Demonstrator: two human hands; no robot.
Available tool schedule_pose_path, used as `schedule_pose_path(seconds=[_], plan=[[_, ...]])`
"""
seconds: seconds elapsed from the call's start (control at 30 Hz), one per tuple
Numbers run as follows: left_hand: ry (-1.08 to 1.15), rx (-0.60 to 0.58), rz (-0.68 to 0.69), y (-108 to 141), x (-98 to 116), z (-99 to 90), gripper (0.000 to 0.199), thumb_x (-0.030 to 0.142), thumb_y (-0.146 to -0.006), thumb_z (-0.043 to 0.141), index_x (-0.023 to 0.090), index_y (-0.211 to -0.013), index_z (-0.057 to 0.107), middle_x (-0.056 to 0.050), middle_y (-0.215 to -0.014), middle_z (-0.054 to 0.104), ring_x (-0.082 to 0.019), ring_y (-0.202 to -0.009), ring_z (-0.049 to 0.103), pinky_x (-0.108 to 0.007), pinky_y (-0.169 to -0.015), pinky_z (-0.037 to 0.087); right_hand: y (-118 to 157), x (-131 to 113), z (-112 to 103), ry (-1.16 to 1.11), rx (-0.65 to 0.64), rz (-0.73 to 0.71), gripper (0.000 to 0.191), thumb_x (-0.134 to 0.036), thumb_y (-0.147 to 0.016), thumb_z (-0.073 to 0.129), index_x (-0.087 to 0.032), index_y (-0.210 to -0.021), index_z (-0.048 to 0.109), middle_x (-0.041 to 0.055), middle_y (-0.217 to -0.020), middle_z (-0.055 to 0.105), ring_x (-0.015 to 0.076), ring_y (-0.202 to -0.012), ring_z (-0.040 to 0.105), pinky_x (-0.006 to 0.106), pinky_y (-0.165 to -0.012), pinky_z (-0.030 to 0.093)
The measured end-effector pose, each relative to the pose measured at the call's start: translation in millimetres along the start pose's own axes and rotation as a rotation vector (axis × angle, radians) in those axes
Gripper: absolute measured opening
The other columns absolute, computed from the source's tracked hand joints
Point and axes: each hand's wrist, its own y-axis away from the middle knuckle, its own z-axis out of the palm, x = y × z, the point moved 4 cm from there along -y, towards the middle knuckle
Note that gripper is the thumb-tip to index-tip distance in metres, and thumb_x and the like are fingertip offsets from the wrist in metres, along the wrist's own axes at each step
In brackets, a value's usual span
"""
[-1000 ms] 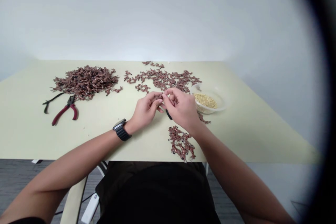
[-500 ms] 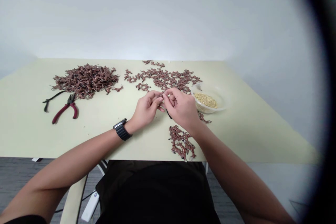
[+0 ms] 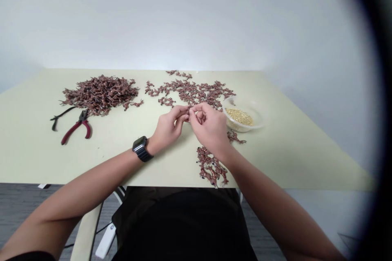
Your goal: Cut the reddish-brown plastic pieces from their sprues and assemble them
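Observation:
My left hand point(image 3: 170, 125) and my right hand point(image 3: 211, 126) meet over the middle of the table, fingertips touching. Both are closed in a pinch around something small that the fingers hide; only a dark brownish speck shows between them. Just beyond the hands lies a spread of small brown animal figurines point(image 3: 191, 91). Beside my right hand stands a clear plastic bowl point(image 3: 259, 120) with many tiny gold-coloured metal pieces point(image 3: 240, 117) in it. Nearer the front edge, below my right wrist, sits a smaller cluster of brown figurines point(image 3: 211, 167).
A large heap of brown figurines point(image 3: 101, 94) lies at the left on the pale table point(image 3: 122, 130). In front of it are red-handled pliers point(image 3: 82, 122) and a thin black tool point(image 3: 59, 117). A few figurines point(image 3: 235, 137) lie in front of the bowl. A wall rises behind the table.
My fingers have shifted slightly and my left wrist has turned a little. A black piece seen under my right hand earlier no longer shows. The things on the table lie as before.

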Motion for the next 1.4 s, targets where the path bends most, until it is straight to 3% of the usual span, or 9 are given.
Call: schedule_pose_path(seconds=[0.2, 0.37, 0.5, 0.87, 0.97, 1.13, 1.3, 1.4], plan=[[-0.128, 0.051, 0.093, -0.4, -5.0, -3.7, 0.02, 0.025, -0.105, 0.06, 0.02, -0.123, 0.069, -0.01, -0.116, 0.079, -0.019, -0.1, 0.077, -0.031, -0.088, 0.06, -3.1, 8.5, 7.6, -0.449, -0.144, 0.365, 0.021, -0.039, -0.09, 0.072, -0.019, -0.09, 0.071, 0.0025, -0.073, 0.069, 0.0139, -0.059, 0.054, 0.028, -0.054, 0.042], [0.251, 0.053, -0.105, -4.4, -12.8, 1.4, 0.019, 0.029, -0.096, 0.076, 0.018, -0.11, 0.07, -0.009, -0.108, 0.08, -0.021, -0.1, 0.079, -0.032, -0.09, 0.062, -4.8, 20.7, 11.4, -0.702, -0.264, 0.55, 0.032, -0.045, -0.083, 0.082, -0.016, -0.094, 0.073, 0.0016, -0.075, 0.067, 0.0082, -0.053, 0.041, 0.024, -0.047, 0.03], [0.496, 0.038, -0.254, -5.5, -18.7, 6.3, 0.024, 0.03, -0.089, 0.085, 0.016, -0.102, 0.071, -0.008, -0.098, 0.081, -0.02, -0.094, 0.08, -0.031, -0.087, 0.063, -7.1, 23.3, 8.2, -0.653, -0.272, 0.503, 0.029, -0.043, -0.083, 0.082, -0.017, -0.093, 0.075, 0.0023, -0.078, 0.069, 0.0097, -0.058, 0.048, 0.024, -0.05, 0.035], [0.665, -0.017, -0.363, -8.8, -15.8, 6.8, 0.033, 0.035, -0.081, 0.092, 0.012, -0.098, 0.076, -0.009, -0.091, 0.082, -0.019, -0.084, 0.079, -0.033, -0.085, 0.064, -15.1, 16.0, -7.7, -0.221, -0.186, 0.091, 0.011, -0.031, -0.093, 0.07, -0.021, -0.091, 0.073, -0.0041, -0.065, 0.052, 0.0115, -0.059, 0.046, 0.028, -0.059, 0.036], [0.633, -0.024, -0.338, -8.5, -15.1, 6.7, 0.031, 0.035, -0.082, 0.091, 0.013, -0.098, 0.076, -0.009, -0.094, 0.083, -0.019, -0.087, 0.08, -0.033, -0.086, 0.064, -15.4, 19.4, -7.5, -0.21, -0.192, 0.117, 0.012, -0.033, -0.093, 0.071, -0.021, -0.09, 0.073, -0.0036, -0.065, 0.055, 0.012, -0.059, 0.048, 0.029, -0.059, 0.037], [0.472, 0.003, -0.258, -7.4, -9.9, 5.1, 0.026, 0.032, -0.086, 0.087, 0.014, -0.102, 0.076, -0.01, -0.102, 0.082, -0.021, -0.096, 0.08, -0.035, -0.091, 0.064, -15.7, 25.4, -1.7, -0.438, -0.286, 0.257, 0.021, -0.039, -0.09, 0.077, -0.018, -0.09, 0.072, 0.0025, -0.075, 0.069, 0.0133, -0.063, 0.055, 0.029, -0.058, 0.042], [0.311, 0.014, -0.185, -6.4, -8.0, 2.5, 0.021, 0.03, -0.091, 0.081, 0.016, -0.105, 0.076, -0.009, -0.105, 0.082, -0.022, -0.098, 0.08, -0.036, -0.092, 0.064, -15.1, 27.1, -0.7, -0.535, -0.32, 0.367, 0.027, -0.043, -0.087, 0.08, -0.017, -0.092, 0.075, 0.0038, -0.08, 0.07, 0.0105, -0.059, 0.05, 0.026, -0.052, 0.039], [0.09, 0.02, -0.061, -6.1, -3.8, -2.9, 0.016, 0.029, -0.096, 0.077, 0.019, -0.108, 0.076, -0.007, -0.105, 0.082, -0.02, -0.095, 0.079, -0.033, -0.088, 0.062, -14.1, 27.0, 1.0, -0.622, -0.341, 0.446, 0.03, -0.044, -0.085, 0.084, -0.017, -0.091, 0.075, 0.0031, -0.081, 0.067, 0.0091, -0.058, 0.045, 0.025, -0.049, 0.034]])
